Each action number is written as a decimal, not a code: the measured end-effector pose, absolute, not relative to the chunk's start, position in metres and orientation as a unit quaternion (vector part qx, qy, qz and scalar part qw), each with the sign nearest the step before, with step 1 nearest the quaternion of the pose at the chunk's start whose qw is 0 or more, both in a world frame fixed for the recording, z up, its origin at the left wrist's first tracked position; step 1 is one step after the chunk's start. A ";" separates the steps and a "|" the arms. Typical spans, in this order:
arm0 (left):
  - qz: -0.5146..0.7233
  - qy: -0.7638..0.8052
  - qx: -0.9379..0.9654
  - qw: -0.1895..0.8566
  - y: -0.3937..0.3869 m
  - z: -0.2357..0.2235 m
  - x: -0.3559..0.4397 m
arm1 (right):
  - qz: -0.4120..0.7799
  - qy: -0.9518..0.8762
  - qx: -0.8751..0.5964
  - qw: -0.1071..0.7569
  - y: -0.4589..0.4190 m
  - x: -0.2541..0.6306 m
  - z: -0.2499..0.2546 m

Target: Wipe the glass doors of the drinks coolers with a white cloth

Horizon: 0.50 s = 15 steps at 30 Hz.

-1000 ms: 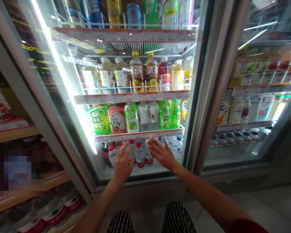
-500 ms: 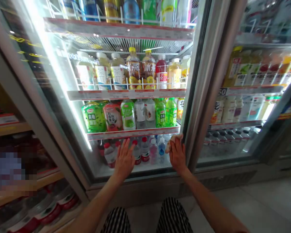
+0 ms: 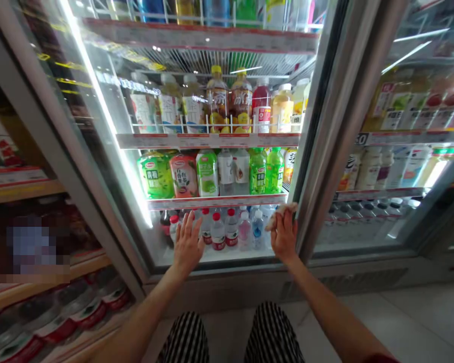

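Observation:
My left hand (image 3: 188,245) lies with its fingers spread against the glass door of a lit drinks cooler, in front of the bottom row of bottles. My right hand (image 3: 284,236) presses a crumpled pale cloth (image 3: 276,219) against the same glass, low down beside the door's right metal frame (image 3: 327,151). The fingers cover part of the cloth. Behind the glass stand small red-capped water bottles (image 3: 218,233), a pink bottle (image 3: 244,232) and a blue-labelled bottle (image 3: 257,230). Just above the hands runs a white shelf edge (image 3: 215,202).
Higher shelves hold green drink bottles (image 3: 154,175) and iced tea bottles (image 3: 217,103). A second cooler door (image 3: 378,222) is on the right. At the left are wooden shelves (image 3: 22,191) with large bottles (image 3: 85,302). My knees in checked trousers (image 3: 274,335) are below, over a tiled floor (image 3: 412,317).
The whole view has shifted slightly, so the cooler appears further right and higher. Against the glass, my left hand has slid a little left. My right hand with the cloth stays near the frame.

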<state>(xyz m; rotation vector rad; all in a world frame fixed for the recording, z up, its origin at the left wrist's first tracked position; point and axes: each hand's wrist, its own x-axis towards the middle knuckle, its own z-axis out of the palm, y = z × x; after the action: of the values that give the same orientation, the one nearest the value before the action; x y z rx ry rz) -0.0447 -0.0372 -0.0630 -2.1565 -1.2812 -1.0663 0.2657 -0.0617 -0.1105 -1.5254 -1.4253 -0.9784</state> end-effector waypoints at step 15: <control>-0.378 -0.478 -0.769 0.194 -0.037 -0.067 -0.052 | -0.383 -0.684 -0.485 0.389 -0.029 0.183 -0.003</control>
<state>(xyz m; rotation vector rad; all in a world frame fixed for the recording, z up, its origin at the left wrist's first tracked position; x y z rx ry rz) -0.0516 -0.0371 -0.0674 -2.1567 -1.3397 -1.0616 0.1828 -0.0288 -0.0026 -1.2323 -1.7385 -0.9727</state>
